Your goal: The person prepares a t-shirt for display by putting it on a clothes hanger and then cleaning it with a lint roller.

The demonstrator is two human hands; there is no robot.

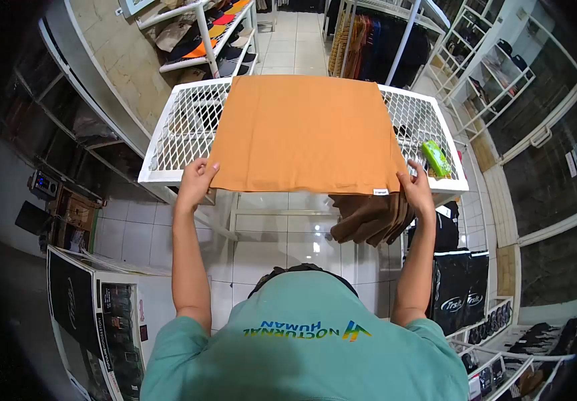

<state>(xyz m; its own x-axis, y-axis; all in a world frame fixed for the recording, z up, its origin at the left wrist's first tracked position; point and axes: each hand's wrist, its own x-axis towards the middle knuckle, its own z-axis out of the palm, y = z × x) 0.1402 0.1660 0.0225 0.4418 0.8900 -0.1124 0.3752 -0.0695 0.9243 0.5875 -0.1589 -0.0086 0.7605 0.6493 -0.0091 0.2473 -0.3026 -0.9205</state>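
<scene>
An orange T-shirt [308, 134] lies spread flat over the white mesh-topped table [180, 127], its near edge straight along the table's front. A small white tag [380, 192] shows on that edge near the right corner. My left hand [197, 182] pinches the near left corner between thumb and fingers. At the near right corner my right hand [417, 188] grips the edge in the same way. The shirt's sleeves and neck do not show. Just right of it, a green packet [436, 158] rests on the mesh.
Brown garments [372, 219] hang below the table's front right. Black bags [461, 287] hang lower right. A rack of caps [218, 40] stands beyond on the left, and a clothes rail [368, 47] beyond on the right. A white cabinet [148, 307] is at lower left.
</scene>
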